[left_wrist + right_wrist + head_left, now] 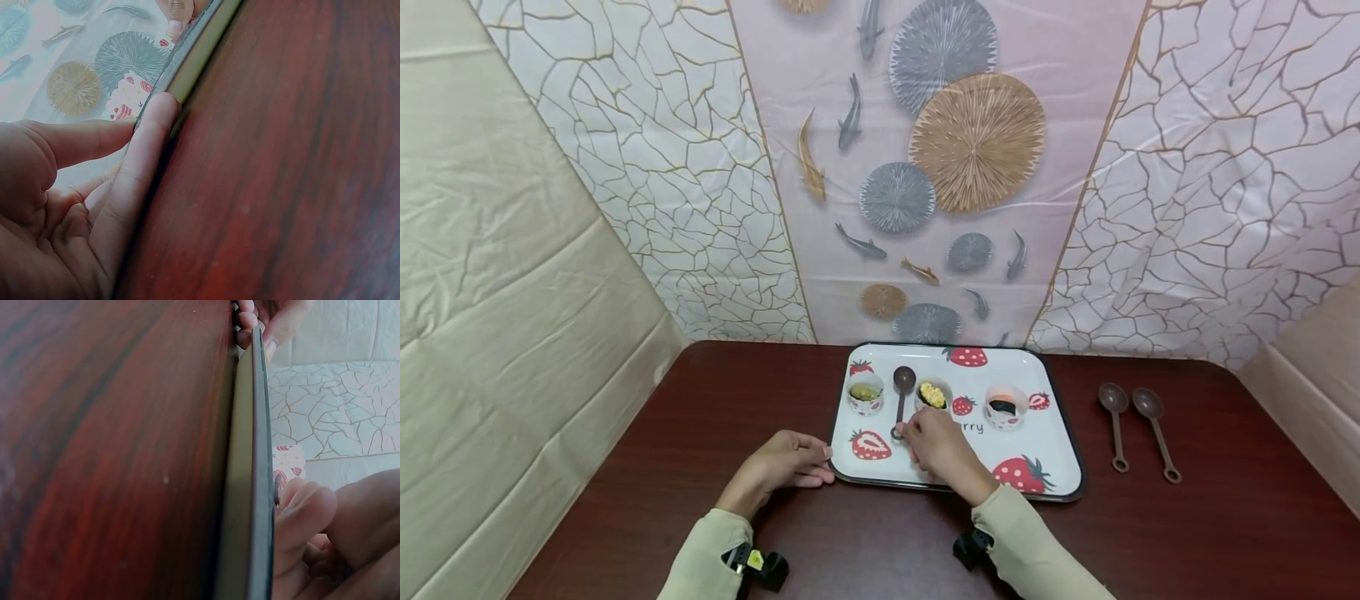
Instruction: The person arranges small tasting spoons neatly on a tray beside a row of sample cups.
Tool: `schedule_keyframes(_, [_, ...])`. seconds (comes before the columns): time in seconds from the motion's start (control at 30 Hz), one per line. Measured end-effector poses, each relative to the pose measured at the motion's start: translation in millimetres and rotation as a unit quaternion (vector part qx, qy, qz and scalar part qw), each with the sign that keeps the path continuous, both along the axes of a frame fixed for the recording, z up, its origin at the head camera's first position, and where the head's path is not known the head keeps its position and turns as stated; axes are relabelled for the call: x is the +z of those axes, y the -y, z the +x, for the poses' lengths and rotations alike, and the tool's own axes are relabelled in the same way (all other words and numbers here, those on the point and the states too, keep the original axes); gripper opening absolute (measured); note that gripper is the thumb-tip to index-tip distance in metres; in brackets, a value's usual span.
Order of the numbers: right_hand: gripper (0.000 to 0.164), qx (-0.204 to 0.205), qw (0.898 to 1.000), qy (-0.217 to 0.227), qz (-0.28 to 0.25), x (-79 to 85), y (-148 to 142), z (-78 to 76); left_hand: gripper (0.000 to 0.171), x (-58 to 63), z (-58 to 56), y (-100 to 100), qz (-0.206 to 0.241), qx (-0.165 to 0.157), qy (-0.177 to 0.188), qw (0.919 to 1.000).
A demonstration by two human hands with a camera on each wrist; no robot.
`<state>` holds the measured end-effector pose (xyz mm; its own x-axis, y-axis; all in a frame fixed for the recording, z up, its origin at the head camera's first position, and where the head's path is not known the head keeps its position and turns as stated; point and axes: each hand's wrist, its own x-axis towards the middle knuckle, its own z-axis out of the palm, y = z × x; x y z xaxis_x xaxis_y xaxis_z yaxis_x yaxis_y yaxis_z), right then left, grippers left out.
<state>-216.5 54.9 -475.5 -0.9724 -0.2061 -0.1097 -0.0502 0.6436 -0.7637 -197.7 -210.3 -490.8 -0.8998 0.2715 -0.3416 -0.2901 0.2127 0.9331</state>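
A white strawberry-print tray (pixel 917 472) with a dark rim lies on the table. At its front left corner, my left hand (pixel 786 463) pinches the rim, thumb above and fingers along the outer side, as the left wrist view shows. My right hand (pixel 943 446) reaches over the front rim and pinches the handle end of a brown measuring spoon (pixel 904 382). The spoon's bowl points to the back of the tray. Left of the spoon stands a small cup (pixel 865 406) with green contents. A second cup (pixel 945 387) with yellow bits is partly hidden behind my right hand.
On the tray's right side, a third cup (pixel 1004 418) holds something dark and reddish. Two more brown spoons (pixel 1116 429) (pixel 1159 433) lie on the dark wood table (pixel 760 379) right of the tray. A patterned cloth backdrop (pixel 700 208) rises behind the table.
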Motion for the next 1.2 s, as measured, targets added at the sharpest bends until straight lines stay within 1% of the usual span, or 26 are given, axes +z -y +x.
schedule_keyframes(0.27, [0.022, -0.001, 1.000, 0.010, -0.008, -0.6, 0.0, -0.1, 0.030, -0.7, 0.8, -0.6, -0.002, -0.001, -0.004, 1.0000])
schedule_keyframes(0.53, [0.021, -0.003, 1.000, 0.006, -0.009, 0.7, -0.4, 2.0, 0.030, 0.2, 1.3, -1.1, -0.003, -0.002, -0.004, 1.0000])
schedule_keyframes(0.77, [0.020, -0.001, 1.000, -0.005, -0.005, -1.7, -1.3, 1.5, 0.032, 0.6, 2.1, -1.5, -0.004, -0.001, -0.004, 1.0000])
schedule_keyframes(0.9, [0.019, -0.003, 1.000, 0.002, -0.004, -1.3, -1.7, 2.0, 0.031, -0.3, 2.5, -2.3, -0.003, -0.002, -0.004, 1.0000])
schedule_keyframes(1.03, [0.018, -0.004, 1.000, 0.010, 0.006, 3.7, -2.8, 3.8, 0.032, -1.1, 2.2, -2.2, -0.002, -0.003, -0.004, 1.0000])
schedule_keyframes(1.2, [0.019, 0.003, 1.000, 0.000, 0.004, 16.6, -7.6, 9.3, 0.033, -1.0, 0.8, -1.0, -0.002, -0.007, -0.005, 1.0000])
